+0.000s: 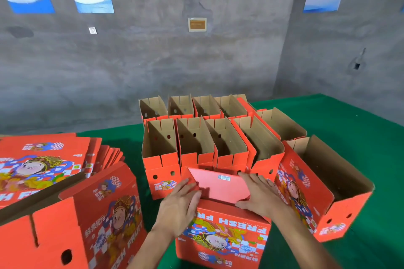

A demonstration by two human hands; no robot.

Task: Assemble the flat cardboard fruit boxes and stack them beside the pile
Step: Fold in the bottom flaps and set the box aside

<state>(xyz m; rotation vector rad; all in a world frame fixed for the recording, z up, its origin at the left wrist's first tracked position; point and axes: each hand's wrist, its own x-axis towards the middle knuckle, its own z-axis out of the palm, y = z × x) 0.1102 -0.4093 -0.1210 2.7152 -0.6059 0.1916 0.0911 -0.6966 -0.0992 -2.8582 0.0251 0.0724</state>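
Box [223,233] in the near centre, bottom up on the green table [349,120]; left hand [181,203] and right hand [260,194], fingers spread flat, press its pink flap [218,188]. Uneven pressure may buckle the flap or leave it untucked. Finished boxes [209,137] crowd just behind; flat pile [43,164] lies left.

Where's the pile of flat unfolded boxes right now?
The flat box pile lies at the left edge of the head view on the green table, behind a partly folded box and left of the assembled boxes.
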